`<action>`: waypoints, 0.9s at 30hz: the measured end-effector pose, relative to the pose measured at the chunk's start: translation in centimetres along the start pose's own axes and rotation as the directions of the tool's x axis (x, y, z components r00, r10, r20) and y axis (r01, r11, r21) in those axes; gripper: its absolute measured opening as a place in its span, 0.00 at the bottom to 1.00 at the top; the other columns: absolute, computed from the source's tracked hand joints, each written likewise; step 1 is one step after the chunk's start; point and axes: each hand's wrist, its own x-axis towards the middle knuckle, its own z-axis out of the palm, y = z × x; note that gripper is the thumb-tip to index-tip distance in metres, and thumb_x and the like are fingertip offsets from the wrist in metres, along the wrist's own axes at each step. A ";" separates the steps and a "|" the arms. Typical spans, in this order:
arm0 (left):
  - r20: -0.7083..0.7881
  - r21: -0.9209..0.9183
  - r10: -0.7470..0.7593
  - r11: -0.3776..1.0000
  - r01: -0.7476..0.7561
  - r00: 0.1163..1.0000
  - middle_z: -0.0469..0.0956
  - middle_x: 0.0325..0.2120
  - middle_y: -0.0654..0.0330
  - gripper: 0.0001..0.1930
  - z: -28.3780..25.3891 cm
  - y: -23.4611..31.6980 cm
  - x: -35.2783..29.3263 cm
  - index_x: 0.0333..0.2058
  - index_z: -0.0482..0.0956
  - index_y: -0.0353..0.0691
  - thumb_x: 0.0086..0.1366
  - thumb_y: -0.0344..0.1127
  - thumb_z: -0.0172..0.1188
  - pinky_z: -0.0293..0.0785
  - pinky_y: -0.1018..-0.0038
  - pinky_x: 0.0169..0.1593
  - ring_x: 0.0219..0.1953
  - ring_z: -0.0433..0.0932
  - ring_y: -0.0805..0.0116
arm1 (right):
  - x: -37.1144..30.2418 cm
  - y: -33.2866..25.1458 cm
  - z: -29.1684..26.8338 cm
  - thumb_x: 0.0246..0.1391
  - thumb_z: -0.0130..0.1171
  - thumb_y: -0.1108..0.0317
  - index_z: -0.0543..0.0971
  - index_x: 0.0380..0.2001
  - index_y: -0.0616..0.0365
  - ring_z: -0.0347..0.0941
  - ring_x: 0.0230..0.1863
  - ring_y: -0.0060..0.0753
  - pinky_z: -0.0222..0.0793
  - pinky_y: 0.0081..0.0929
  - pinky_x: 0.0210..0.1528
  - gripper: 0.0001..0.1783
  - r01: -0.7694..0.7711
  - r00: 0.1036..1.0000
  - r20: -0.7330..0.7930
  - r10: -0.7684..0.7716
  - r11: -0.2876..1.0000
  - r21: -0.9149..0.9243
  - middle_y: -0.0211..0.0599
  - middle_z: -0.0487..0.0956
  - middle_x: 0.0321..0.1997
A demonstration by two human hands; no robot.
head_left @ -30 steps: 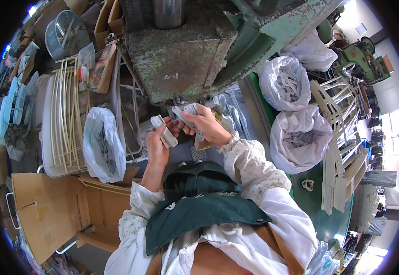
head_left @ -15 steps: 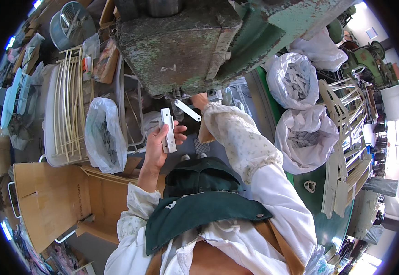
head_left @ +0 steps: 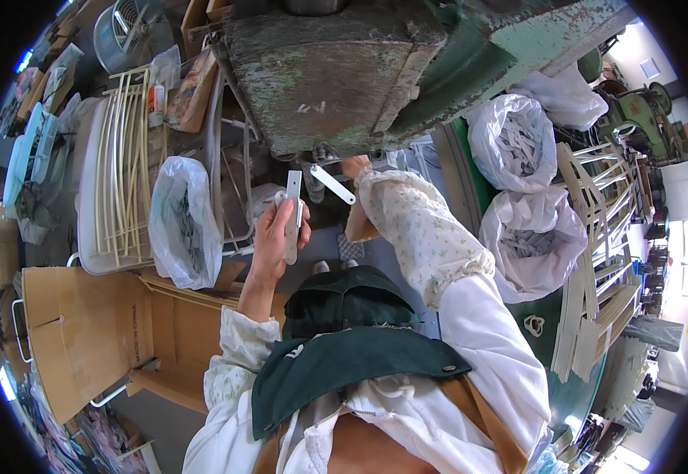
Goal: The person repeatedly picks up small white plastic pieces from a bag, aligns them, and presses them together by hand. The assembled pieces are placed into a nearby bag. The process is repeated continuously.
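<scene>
My left hand (head_left: 271, 241) is closed around a metal bracket (head_left: 292, 207), a narrow pale piece with a hole near its top end. It stands nearly upright between the thumb and fingers, below the front of a worn green machine (head_left: 328, 79). My right hand (head_left: 355, 166) reaches in under the machine head. Its fingers are hidden there, so I cannot see what they hold. Just left of that hand, a white flat strip (head_left: 333, 184) with rounded ends slants under the machine. Whether the right hand touches it I cannot tell.
A white bag of metal parts (head_left: 186, 229) stands at left, beside a rack of pale rods (head_left: 122, 174). An open cardboard box (head_left: 83, 340) lies lower left. Two more bags of strips, one upper (head_left: 511, 142) and one lower (head_left: 532, 245), sit right, beside stacked pale frames (head_left: 597, 268).
My left hand has turned the bracket so a narrower side shows, and its fingers have curled further round it. The right hand stays under the machine. The whole view has shifted slightly.
</scene>
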 end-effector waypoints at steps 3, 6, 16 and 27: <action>0.034 -0.017 -0.031 0.999 0.032 0.999 0.73 0.24 0.62 0.14 -0.8 -0.8 1.0 0.40 0.70 0.39 0.71 0.44 0.45 0.61 0.82 0.19 0.16 0.68 0.77 | 0.0 -0.2 -0.2 0.52 0.53 0.65 0.73 0.42 0.61 0.71 0.43 0.45 0.65 0.39 0.47 0.15 -0.007 1.000 0.008 0.007 1.000 0.005 0.42 0.76 0.41; 0.030 -0.031 -0.028 0.999 0.029 0.999 0.72 0.24 0.62 0.13 -0.2 -0.4 0.7 0.42 0.70 0.38 0.71 0.42 0.46 0.60 0.82 0.19 0.16 0.67 0.78 | 0.1 -0.2 -0.3 0.53 0.52 0.65 0.73 0.43 0.60 0.70 0.45 0.45 0.65 0.38 0.49 0.16 -0.015 1.000 0.011 0.014 1.000 0.005 0.41 0.75 0.43; -0.006 -0.019 -0.015 1.000 0.015 1.000 0.73 0.23 0.61 0.14 -0.5 -0.1 0.4 0.43 0.72 0.36 0.69 0.41 0.50 0.59 0.83 0.20 0.16 0.66 0.78 | 0.8 0.3 -1.5 0.56 0.49 0.65 0.72 0.48 0.59 0.68 0.50 0.42 0.62 0.38 0.53 0.18 -0.037 0.998 0.045 0.036 0.998 0.040 0.41 0.74 0.48; -0.020 0.130 0.017 0.991 -0.014 1.000 0.70 0.18 0.62 0.10 -0.5 0.0 0.3 0.33 0.69 0.38 0.69 0.39 0.51 0.57 0.84 0.16 0.15 0.64 0.80 | -3.4 -13.3 -20.2 0.45 0.67 0.65 0.79 0.32 0.62 0.66 0.27 0.22 0.61 0.25 0.28 0.13 -0.430 0.883 0.452 0.130 0.611 0.665 0.26 0.74 0.26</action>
